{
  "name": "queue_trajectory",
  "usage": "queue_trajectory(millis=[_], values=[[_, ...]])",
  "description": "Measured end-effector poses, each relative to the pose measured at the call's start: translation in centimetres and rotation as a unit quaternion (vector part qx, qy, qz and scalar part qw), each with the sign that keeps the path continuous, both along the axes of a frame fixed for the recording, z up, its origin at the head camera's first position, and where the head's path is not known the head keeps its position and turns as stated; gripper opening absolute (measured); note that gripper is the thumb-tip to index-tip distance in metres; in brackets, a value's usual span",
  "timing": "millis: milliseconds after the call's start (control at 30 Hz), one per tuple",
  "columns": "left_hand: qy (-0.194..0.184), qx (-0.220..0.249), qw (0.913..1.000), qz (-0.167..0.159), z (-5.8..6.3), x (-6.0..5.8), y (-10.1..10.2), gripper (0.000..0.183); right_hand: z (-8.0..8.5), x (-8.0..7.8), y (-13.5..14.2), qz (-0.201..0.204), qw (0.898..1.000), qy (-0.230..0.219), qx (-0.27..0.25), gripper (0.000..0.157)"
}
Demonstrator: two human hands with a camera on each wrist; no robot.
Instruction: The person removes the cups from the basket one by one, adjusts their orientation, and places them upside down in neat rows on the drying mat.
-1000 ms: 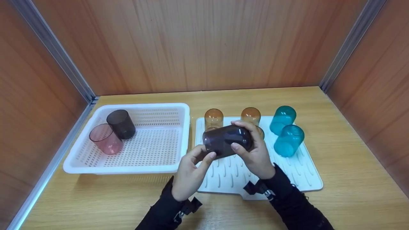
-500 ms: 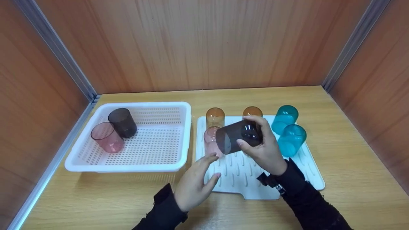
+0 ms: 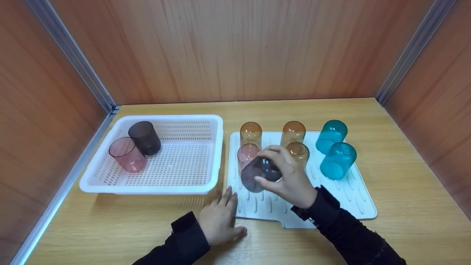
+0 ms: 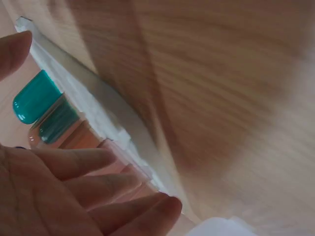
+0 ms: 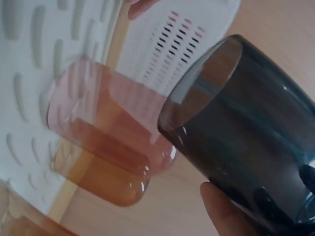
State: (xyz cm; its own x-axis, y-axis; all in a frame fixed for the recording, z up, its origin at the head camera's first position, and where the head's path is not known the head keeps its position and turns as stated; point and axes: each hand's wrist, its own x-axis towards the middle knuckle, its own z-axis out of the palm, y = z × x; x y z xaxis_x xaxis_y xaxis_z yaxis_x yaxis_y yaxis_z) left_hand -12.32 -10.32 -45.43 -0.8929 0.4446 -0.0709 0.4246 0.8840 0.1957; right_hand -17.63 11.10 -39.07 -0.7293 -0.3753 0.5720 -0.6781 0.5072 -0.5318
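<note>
My right hand (image 3: 290, 178) grips a dark grey, see-through cup (image 3: 254, 176) near its rounded base. The cup is tilted over the white drying mat (image 3: 259, 208), its rim lower than its base; in the right wrist view its open mouth (image 5: 211, 73) shows, apart from the mat. Behind it, an upside-down pink cup (image 3: 246, 151) stands on the mat. My left hand (image 3: 219, 222) lies palm down by the mat's front left corner, fingers straight, holding nothing. Whether its fingertips touch the mat is unclear.
Upside-down amber cups (image 3: 293, 131) and two teal cups (image 3: 337, 162) stand on the mat behind and right. Left of it sits a white slotted basket (image 3: 154, 190), holding a pink cup (image 3: 128, 159) and a dark cup (image 3: 147, 140). Wooden walls (image 3: 235, 51) surround the table.
Both hands held the dark cup at first. My left hand let go and came down towards the table. My right hand moved the cup right, then back left and lower, tipping its rim downward.
</note>
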Motion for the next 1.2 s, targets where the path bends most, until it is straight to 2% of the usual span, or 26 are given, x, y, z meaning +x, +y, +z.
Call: queue_trajectory(millis=[167, 433, 600, 900, 1067, 1200], values=[[-0.037, -0.036, 0.9986, 0.01, 0.1, -0.3, -0.3, 0.096, -1.3, -0.2, -1.5, 0.009, 0.997, 0.021, 0.074, 0.051], [-0.055, -0.034, 0.9978, 0.016, 0.2, -0.2, -0.3, 0.096, -3.4, -0.5, -3.3, 0.017, 0.987, 0.004, 0.157, 0.053], [-0.041, -0.03, 0.9986, 0.013, 0.2, -0.1, -0.3, 0.096, -4.4, -0.5, -4.0, 0.024, 0.985, 0.008, 0.172, 0.052], [-0.032, -0.029, 0.999, 0.01, 0.2, 0.0, -0.2, 0.096, -5.1, -0.6, -4.5, 0.008, 0.985, 0.025, 0.169, 0.053], [-0.037, -0.028, 0.9988, 0.011, 0.2, -0.1, -0.2, 0.096, -5.3, -0.6, -4.6, -0.005, 0.982, 0.065, 0.178, 0.056], [-0.058, -0.032, 0.9977, 0.012, 0.3, -0.3, -0.2, 0.099, -5.2, -0.7, -4.7, -0.012, 0.979, 0.092, 0.183, 0.059]])
